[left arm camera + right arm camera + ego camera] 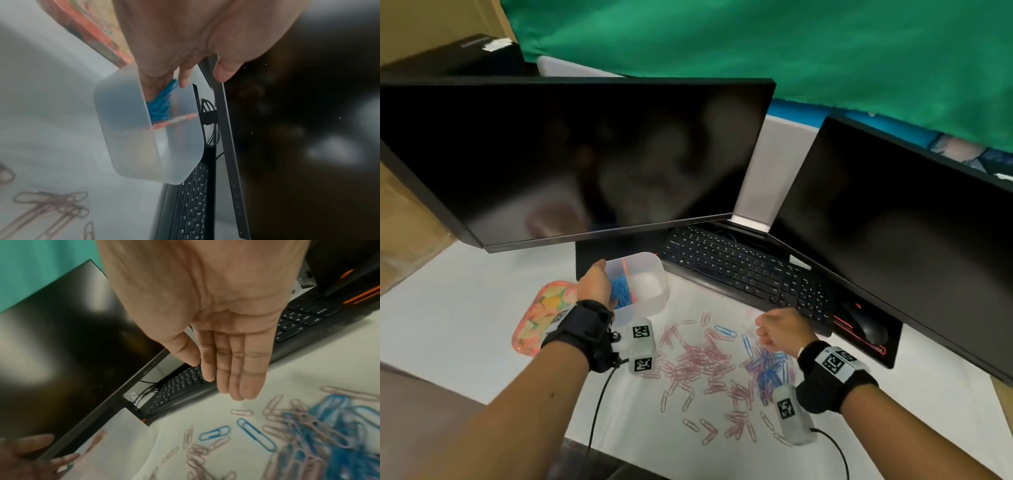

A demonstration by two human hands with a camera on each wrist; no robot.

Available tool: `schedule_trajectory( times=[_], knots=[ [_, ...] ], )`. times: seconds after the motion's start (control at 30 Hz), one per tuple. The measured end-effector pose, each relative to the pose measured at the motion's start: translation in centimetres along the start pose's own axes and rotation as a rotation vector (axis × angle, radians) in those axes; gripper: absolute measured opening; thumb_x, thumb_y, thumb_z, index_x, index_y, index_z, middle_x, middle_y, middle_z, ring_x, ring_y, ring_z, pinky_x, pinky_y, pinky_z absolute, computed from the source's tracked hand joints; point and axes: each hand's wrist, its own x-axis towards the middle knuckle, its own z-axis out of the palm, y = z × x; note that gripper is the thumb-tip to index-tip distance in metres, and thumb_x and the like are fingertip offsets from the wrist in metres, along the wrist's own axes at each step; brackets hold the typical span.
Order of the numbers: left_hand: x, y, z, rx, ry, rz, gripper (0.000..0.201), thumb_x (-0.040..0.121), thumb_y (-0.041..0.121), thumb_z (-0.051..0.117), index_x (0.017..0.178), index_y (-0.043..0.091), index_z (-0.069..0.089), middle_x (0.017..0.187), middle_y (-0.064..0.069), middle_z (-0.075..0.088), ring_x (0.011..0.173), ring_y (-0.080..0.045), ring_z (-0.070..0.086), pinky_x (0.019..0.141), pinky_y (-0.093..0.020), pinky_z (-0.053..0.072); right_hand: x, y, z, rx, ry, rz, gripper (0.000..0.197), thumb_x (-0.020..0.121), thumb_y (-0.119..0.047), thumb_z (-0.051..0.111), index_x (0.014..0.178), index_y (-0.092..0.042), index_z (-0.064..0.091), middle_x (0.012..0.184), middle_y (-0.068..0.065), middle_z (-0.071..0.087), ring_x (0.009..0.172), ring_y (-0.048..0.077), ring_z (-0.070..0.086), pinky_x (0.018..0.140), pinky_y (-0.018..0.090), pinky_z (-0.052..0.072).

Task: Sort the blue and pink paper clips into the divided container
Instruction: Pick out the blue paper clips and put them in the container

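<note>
A frosted plastic container (654,303) with an orange divider (628,279) stands in front of the left monitor. Its left compartment holds blue clips (619,293); the right one looks bare. My left hand (595,284) hovers over that left compartment, fingers (184,81) pointing down beside the blue clips (160,105), thumb held apart. On the white table lies a spread of pink clips (702,359) with a blue bunch (768,371) at its right. My right hand (780,329) hangs just above that bunch, fingers (232,369) straight and together, holding nothing.
Two dark monitors (585,161) (900,233) stand behind, with a black keyboard (743,270) and a mouse (868,323) beneath them. A colourful lid or tray (541,315) lies left of the container. The table's front edge (619,455) runs close to me.
</note>
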Motion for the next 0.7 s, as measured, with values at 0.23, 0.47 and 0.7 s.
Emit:
schedule_trajectory(
  times=[0.23,0.47,0.7],
  knots=[
    [-5.1,-2.0,2.2,0.487,0.03,0.694,0.019,0.088,0.015,0.06,0.107,0.02,0.061,0.104,0.001,0.06,0.092,-0.016,0.056,0.09,-0.032,0.048,0.4,1.7,0.1,-0.323,0.104,-0.124,0.023,0.085,-0.002,0.052,0.083,-0.013,0.072,0.085,0.0,0.067,0.088,0.018,0.064,0.087,0.029,0.053],
    [-7.2,-8.1,7.7,1.143,-0.461,0.786,0.017,0.086,0.013,0.056,0.09,0.026,0.067,0.089,0.009,0.062,0.074,-0.009,0.058,0.073,-0.021,0.048,0.9,2.8,3.4,-0.486,0.108,-0.188,0.016,0.078,-0.004,0.052,0.076,-0.017,0.062,0.089,0.004,0.067,0.079,0.022,0.063,0.071,0.03,0.055],
    [-5.6,-10.9,11.0,1.685,-0.604,0.799,0.028,0.088,0.016,0.055,0.113,0.021,0.065,0.117,-0.003,0.062,0.105,-0.023,0.06,0.088,-0.033,0.051,1.3,3.3,4.4,-0.58,0.14,-0.234,0.016,0.084,-0.002,0.048,0.09,-0.014,0.055,0.095,0.011,0.066,0.078,0.027,0.057,0.064,0.028,0.045]
  ],
)
